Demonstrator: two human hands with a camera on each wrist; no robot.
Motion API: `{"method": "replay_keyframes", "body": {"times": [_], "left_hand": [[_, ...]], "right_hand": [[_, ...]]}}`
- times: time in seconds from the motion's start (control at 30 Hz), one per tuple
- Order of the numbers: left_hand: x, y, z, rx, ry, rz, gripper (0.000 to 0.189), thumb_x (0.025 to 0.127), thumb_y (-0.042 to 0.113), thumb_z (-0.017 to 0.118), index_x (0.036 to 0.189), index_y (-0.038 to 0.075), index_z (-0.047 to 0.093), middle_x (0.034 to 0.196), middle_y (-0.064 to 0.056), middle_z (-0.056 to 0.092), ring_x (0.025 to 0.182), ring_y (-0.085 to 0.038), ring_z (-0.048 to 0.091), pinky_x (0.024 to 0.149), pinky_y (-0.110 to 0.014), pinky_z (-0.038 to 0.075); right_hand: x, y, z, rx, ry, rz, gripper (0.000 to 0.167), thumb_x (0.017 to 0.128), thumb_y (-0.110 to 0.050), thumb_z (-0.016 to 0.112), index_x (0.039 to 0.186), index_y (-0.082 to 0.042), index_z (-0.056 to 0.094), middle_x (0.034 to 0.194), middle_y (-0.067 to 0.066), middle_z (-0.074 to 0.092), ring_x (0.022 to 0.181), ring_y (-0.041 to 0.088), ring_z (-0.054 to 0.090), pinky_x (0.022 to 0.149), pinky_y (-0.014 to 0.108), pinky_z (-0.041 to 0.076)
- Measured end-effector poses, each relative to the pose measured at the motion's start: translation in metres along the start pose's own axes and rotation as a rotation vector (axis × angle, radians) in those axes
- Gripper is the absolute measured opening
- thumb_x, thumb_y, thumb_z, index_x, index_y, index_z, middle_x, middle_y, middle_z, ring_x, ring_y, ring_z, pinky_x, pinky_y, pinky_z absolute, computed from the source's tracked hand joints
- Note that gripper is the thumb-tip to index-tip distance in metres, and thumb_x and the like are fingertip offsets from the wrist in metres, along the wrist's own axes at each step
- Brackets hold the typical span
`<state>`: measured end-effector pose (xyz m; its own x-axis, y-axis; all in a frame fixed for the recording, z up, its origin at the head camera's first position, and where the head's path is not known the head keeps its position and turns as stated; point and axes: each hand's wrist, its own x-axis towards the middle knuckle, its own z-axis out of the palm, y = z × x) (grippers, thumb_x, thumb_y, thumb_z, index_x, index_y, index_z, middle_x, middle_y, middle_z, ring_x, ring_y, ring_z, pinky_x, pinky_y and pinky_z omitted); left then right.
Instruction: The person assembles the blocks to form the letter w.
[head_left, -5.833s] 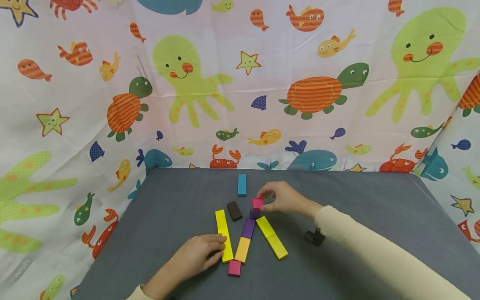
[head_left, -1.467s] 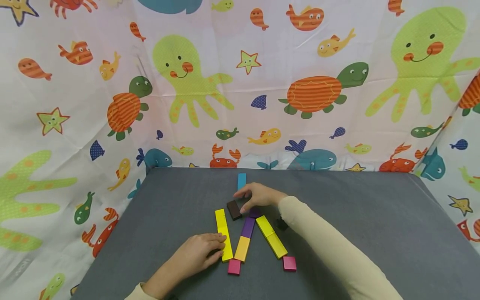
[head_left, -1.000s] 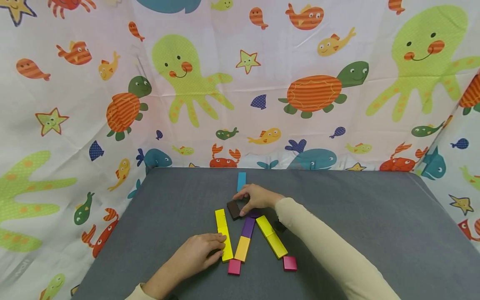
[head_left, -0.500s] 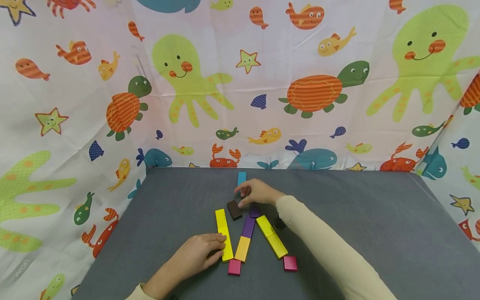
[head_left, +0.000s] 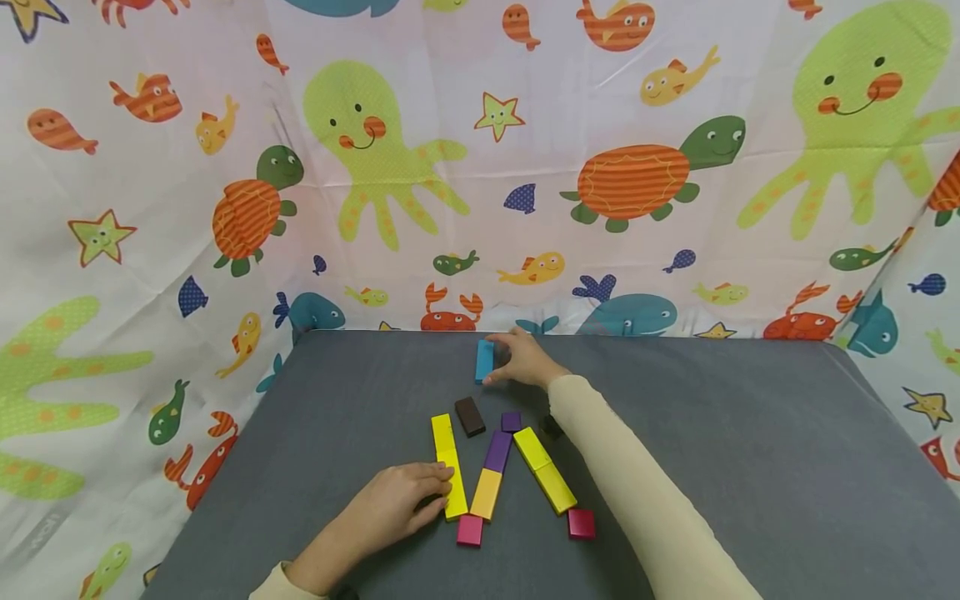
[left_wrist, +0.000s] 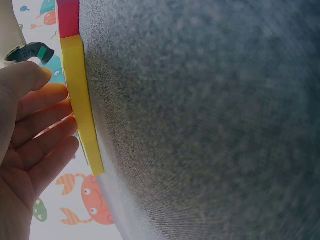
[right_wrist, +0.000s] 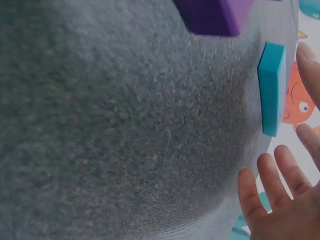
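Observation:
In the head view my left hand point(head_left: 401, 507) rests its fingertips against the row of yellow blocks point(head_left: 444, 442); the left wrist view shows those fingers point(left_wrist: 47, 120) extended at the yellow edge. My right hand point(head_left: 525, 360) is at a blue block point(head_left: 484, 360) at the far side of the table, thumb and index finger spread towards its two ends. From the right wrist, the blue block point(right_wrist: 271, 90) lies on the cloth, and the fingers look apart from it. A dark brown block point(head_left: 470, 417) and a small purple block point(head_left: 511, 422) lie nearer.
A purple block point(head_left: 498, 451) and an orange block point(head_left: 487, 494) form a line ending at a pink block point(head_left: 470, 530). More yellow blocks point(head_left: 545, 471) slant to the right, with another pink block point(head_left: 581, 524) at their end. A sea-animal curtain point(head_left: 480, 167) hangs behind the grey table point(head_left: 720, 467).
My right hand has moved away from the brown block to the blue block. Earlier it held a pink block, which now lies at the right yellow row's near end. The left hand stays put.

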<state>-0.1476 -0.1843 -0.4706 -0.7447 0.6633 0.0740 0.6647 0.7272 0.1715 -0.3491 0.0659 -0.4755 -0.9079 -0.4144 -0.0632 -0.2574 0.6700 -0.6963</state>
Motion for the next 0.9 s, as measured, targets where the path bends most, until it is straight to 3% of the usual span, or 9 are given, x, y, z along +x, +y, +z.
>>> {"method": "replay_keyframes", "body": {"times": [0.2,0.47,0.9], "left_hand": [[0.001,0.001,-0.001,0.003,0.008,0.008,0.024,0.092,0.029,0.07,0.111,0.017,0.076,0.123,0.003,0.072,0.115,-0.014,0.069,0.094,-0.035,0.059],[0.001,0.001,-0.002,0.003,0.01,0.006,0.024,0.091,0.029,0.07,0.111,0.017,0.076,0.123,0.003,0.072,0.115,-0.014,0.069,0.094,-0.035,0.059],[0.001,0.0,-0.002,0.003,-0.009,0.001,0.024,0.092,0.028,0.07,0.112,0.017,0.076,0.123,0.003,0.072,0.115,-0.013,0.068,0.095,-0.035,0.059]], "right_hand": [[0.002,0.004,0.0,-0.058,-0.01,0.052,0.09,0.075,-0.036,0.086,0.152,-0.018,0.041,0.154,0.018,0.035,0.142,0.037,0.034,0.114,0.058,0.041],[0.006,0.004,0.0,-0.08,-0.016,0.099,0.092,0.075,-0.039,0.085,0.153,-0.02,0.039,0.162,0.016,0.026,0.15,0.038,0.022,0.118,0.061,0.033],[0.011,0.005,0.002,-0.088,-0.025,0.126,0.095,0.073,-0.04,0.087,0.153,-0.022,0.039,0.159,0.013,0.031,0.146,0.036,0.026,0.116,0.059,0.036]]}}
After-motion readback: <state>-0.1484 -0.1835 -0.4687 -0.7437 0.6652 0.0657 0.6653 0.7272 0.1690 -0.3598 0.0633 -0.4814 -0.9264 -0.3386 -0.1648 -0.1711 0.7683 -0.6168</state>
